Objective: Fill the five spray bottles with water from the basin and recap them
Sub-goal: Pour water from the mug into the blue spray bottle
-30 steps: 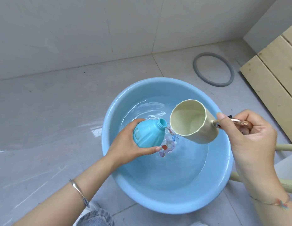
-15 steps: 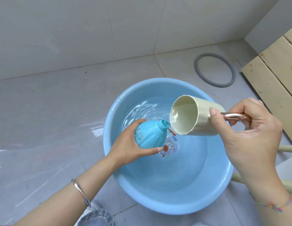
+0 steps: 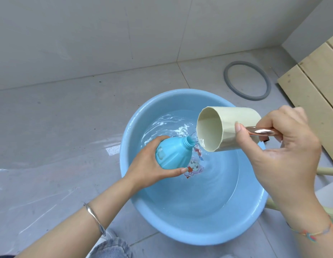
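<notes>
A blue basin [image 3: 180, 231] of water sits on the tiled floor. Over it my left hand [image 3: 149, 164] grips an uncapped blue spray bottle [image 3: 173, 154], tilted with its open neck pointing up and right. My right hand [image 3: 284, 151] holds the shiny metal handle of a cream cup [image 3: 225, 127]. The cup lies tipped nearly on its side, its mouth facing left. Its lower lip sits just right of the bottle's neck, and water lies at that lip. No other bottles or caps are in view.
A grey rubber ring [image 3: 247, 80] lies on the floor behind the basin. Pale wooden planks [image 3: 314, 86] lean at the right. A tiled wall [image 3: 124, 34] stands close behind. Cream-coloured rods [image 3: 327, 171] run at the right edge.
My right hand has lifted the cup and tipped it further, bringing its lip down to the bottle's neck. My left hand has kept the bottle tilted over the basin.
</notes>
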{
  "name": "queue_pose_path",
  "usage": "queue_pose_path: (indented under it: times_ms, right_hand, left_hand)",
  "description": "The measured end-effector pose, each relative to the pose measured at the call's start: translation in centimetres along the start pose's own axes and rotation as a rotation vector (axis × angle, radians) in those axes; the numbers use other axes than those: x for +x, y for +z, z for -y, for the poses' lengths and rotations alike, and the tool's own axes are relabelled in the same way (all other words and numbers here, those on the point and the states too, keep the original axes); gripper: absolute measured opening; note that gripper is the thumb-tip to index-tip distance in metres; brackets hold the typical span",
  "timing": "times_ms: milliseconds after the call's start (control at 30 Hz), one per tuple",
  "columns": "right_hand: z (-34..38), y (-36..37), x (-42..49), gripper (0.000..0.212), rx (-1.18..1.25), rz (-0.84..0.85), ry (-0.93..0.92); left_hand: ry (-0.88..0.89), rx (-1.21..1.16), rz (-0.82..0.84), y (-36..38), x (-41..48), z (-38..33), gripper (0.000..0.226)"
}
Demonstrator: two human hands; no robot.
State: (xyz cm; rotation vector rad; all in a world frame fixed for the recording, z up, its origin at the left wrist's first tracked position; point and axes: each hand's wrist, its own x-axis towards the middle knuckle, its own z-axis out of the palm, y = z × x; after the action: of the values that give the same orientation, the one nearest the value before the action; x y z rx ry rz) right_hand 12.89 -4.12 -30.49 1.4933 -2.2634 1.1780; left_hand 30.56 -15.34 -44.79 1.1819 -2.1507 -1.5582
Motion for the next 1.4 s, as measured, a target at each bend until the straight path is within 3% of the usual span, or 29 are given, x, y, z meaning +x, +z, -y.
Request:
queue_pose_path:
  times_ms: [967,1100,1300,1400]
  right_hand:
    - [0.7,1.4,-0.2,0.033,-0.124,0.001,-0.414]
    - [0.3,1.3,-0.2,0.033,-0.074,0.006,-0.296]
    - [-2.5,-0.3,0.0,0.036,0.113,-0.039,0.152]
    - [-4.7,0.4,-1.0,0.034,0.096,0.051,0.314]
  left_hand:
    - [-0.01,-0.008,0.005,0.0,0.1,0.1,0.082]
    - [-0.013,-0.021,0.001,-0.1,0.0,0.0,0.082]
    - [-0.016,-0.04,-0.003,-0.1,-0.1,-0.2,0.077]
    - [-0.018,-0.038,-0.008,-0.1,-0.1,-0.1,0.081]
